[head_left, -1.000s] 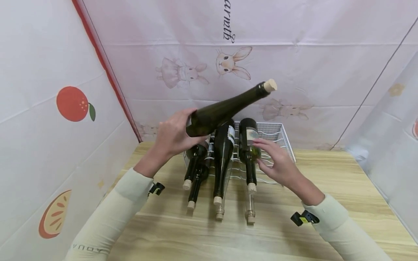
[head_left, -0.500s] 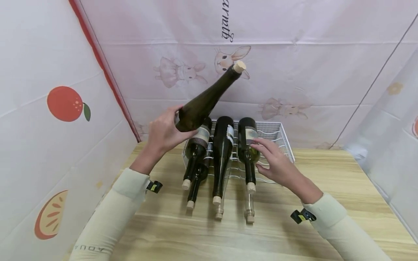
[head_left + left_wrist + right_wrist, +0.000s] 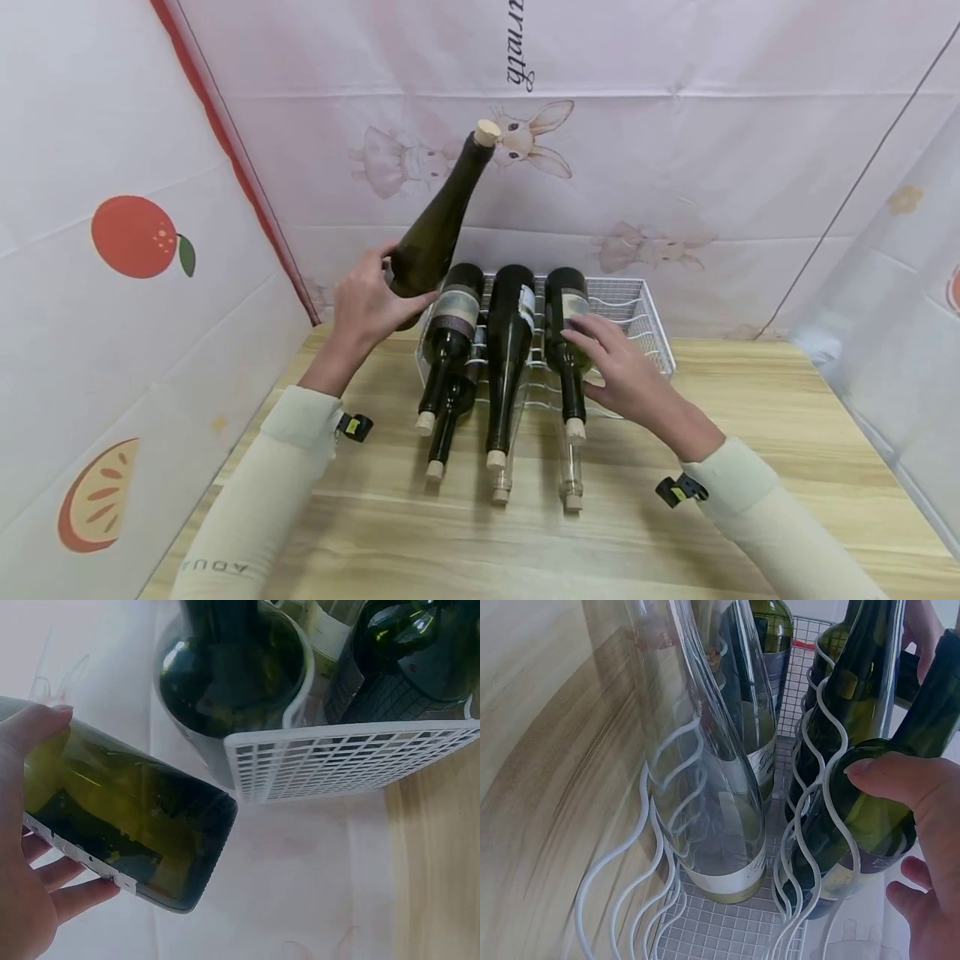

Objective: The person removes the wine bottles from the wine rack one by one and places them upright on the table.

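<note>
A dark green wine bottle with a cork is raised in my left hand. My fingers and thumb grip its lower body, and its neck leans up and to the right. In the left wrist view the base of that bottle shows beside the rack's mesh end. Fingers of my right hand rest loosely over the right-hand corked bottle lying in the white wire rack. The right wrist view shows the thumb on this bottle's shoulder.
Another dark bottle lies mid-rack, and a labelled bottle on the left. Beneath are a smaller dark bottle and clear bottles, necks toward me. The rack stands on a wooden table against a printed cloth wall.
My left hand has drawn its bottle left and tipped the neck more upright, uncovering the left labelled bottle. My right fingers have slid slightly further over the right-hand bottle.
</note>
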The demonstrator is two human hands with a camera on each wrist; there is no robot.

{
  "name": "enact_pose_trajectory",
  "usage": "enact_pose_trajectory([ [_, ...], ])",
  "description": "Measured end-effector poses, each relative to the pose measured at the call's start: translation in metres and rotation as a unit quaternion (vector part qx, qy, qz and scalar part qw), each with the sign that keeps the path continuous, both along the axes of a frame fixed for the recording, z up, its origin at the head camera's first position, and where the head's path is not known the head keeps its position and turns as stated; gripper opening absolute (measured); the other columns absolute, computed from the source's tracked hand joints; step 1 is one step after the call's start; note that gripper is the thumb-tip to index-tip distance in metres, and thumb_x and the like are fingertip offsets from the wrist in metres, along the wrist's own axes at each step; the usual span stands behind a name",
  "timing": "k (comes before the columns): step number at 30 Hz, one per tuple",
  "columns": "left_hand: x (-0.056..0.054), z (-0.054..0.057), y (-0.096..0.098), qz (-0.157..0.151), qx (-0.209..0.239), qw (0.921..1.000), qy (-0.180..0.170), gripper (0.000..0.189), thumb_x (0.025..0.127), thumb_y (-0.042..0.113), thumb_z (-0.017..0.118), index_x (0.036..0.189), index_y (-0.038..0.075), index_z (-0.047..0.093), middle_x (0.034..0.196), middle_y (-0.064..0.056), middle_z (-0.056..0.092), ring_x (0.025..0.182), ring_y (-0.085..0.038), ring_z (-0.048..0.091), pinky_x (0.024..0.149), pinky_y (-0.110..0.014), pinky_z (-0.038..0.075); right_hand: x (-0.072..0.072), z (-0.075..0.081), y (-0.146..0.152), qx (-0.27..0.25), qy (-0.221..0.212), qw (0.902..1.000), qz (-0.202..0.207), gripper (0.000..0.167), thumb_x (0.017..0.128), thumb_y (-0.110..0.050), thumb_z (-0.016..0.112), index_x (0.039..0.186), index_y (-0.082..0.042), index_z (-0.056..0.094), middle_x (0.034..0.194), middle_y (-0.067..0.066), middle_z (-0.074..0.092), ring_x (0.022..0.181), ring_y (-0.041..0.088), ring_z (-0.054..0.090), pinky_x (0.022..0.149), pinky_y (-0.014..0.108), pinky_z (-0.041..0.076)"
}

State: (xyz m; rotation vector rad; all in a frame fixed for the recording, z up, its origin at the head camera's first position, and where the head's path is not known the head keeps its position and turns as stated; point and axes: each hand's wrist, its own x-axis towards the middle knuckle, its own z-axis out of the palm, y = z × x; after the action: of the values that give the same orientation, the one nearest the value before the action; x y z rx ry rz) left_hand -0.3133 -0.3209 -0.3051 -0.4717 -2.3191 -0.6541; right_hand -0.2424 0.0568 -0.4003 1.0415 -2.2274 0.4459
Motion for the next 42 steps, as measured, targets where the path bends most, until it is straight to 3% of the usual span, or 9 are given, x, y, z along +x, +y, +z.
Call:
enact_pose_trajectory([
  [7, -0.011, -0.013, -0.005, 0.018, 0.043, 0.9984, -0.034, 0.092, 0.064, 0.046, 0.097, 0.135, 0.0, 0.059, 0.119, -0.022, 0.071, 0.103, -0.04, 0.07, 0.077, -0.053, 0.057, -0.002, -0.001, -0.005, 0.025, -0.013, 0.9994, -0.019, 0.101, 0.056, 0.012, 0.09, 0.148, 0.001, 0.05, 0.155, 0.025, 0.047, 0.144, 0.047, 0.043, 0.108, 0.058, 0.052],
  [13, -0.019, -0.028, -0.012, 0.038, 0.074, 0.994, -0.07, 0.092, 0.066, 0.051, 0.094, 0.135, 0.002, 0.058, 0.121, -0.02, 0.069, 0.105, -0.038, 0.069, 0.082, -0.053, 0.056, -0.004, -0.003, -0.01, 0.031, -0.006, 0.9992, -0.026, 0.1, 0.055, 0.018, 0.083, 0.147, -0.001, 0.049, 0.155, 0.024, 0.047, 0.145, 0.046, 0.043, 0.093, 0.051, 0.06],
  [20, -0.026, -0.043, -0.018, 0.051, 0.11, 0.9868, -0.107, 0.094, 0.066, 0.048, 0.095, 0.138, 0.002, 0.055, 0.128, -0.02, 0.066, 0.112, -0.039, 0.067, 0.091, -0.053, 0.056, -0.007, -0.004, -0.011, 0.033, 0.011, 0.9988, -0.033, 0.095, 0.056, 0.019, 0.079, 0.145, 0.0, 0.05, 0.152, 0.025, 0.05, 0.142, 0.047, 0.044, 0.103, 0.054, 0.056],
  [24, -0.032, -0.053, -0.019, 0.063, 0.129, 0.9824, -0.119, 0.092, 0.066, 0.043, 0.096, 0.137, 0.001, 0.055, 0.129, -0.021, 0.065, 0.114, -0.04, 0.066, 0.094, -0.053, 0.056, -0.008, -0.005, -0.012, 0.044, 0.02, 0.998, -0.04, 0.094, 0.058, 0.019, 0.078, 0.146, 0.0, 0.049, 0.152, 0.025, 0.049, 0.142, 0.046, 0.045, 0.098, 0.05, 0.059],
  [32, -0.042, -0.069, -0.018, 0.071, 0.153, 0.9774, -0.128, 0.089, 0.067, 0.041, 0.096, 0.134, -0.001, 0.055, 0.129, -0.023, 0.064, 0.119, -0.041, 0.061, 0.1, -0.055, 0.053, -0.009, -0.009, -0.013, 0.043, 0.052, 0.9966, -0.046, 0.093, 0.059, 0.012, 0.086, 0.145, 0.005, 0.05, 0.148, 0.026, 0.052, 0.139, 0.047, 0.048, 0.105, 0.051, 0.055],
  [42, -0.048, -0.087, -0.018, 0.081, 0.185, 0.9647, -0.169, 0.09, 0.073, 0.042, 0.093, 0.138, -0.002, 0.049, 0.133, -0.024, 0.057, 0.12, -0.042, 0.059, 0.102, -0.056, 0.051, -0.007, -0.011, -0.016, 0.035, 0.048, 0.9965, -0.058, 0.091, 0.06, 0.009, 0.088, 0.143, 0.005, 0.051, 0.147, 0.026, 0.054, 0.139, 0.046, 0.049, 0.108, 0.052, 0.053],
])
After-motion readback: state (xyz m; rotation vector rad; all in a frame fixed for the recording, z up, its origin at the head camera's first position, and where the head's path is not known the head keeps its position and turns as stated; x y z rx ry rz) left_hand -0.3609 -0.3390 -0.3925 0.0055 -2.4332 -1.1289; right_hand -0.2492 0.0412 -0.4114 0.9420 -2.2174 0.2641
